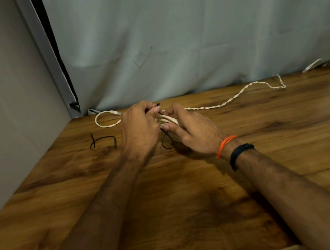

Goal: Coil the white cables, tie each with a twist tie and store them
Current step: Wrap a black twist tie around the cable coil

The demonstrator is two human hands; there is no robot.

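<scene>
A coiled white cable (168,120) sits between both hands above the wooden table (192,205). My right hand (190,131) grips the coil, thumb and fingers curled round its strands. My left hand (141,128) pinches one end of a black twist tie (166,139); the tie's other part loops down below the coil. A second white cable (230,99), twisted, trails along the table's back edge to the right. Its looped end with a connector (106,120) lies left of my left hand. A spare black twist tie (103,142) lies bent on the table at the left.
A pale curtain (190,36) hangs behind the table and a grey wall (8,104) closes the left side. Another white connector end (311,65) peeks from under the curtain at the far right. Orange threads and a dark band circle my right wrist.
</scene>
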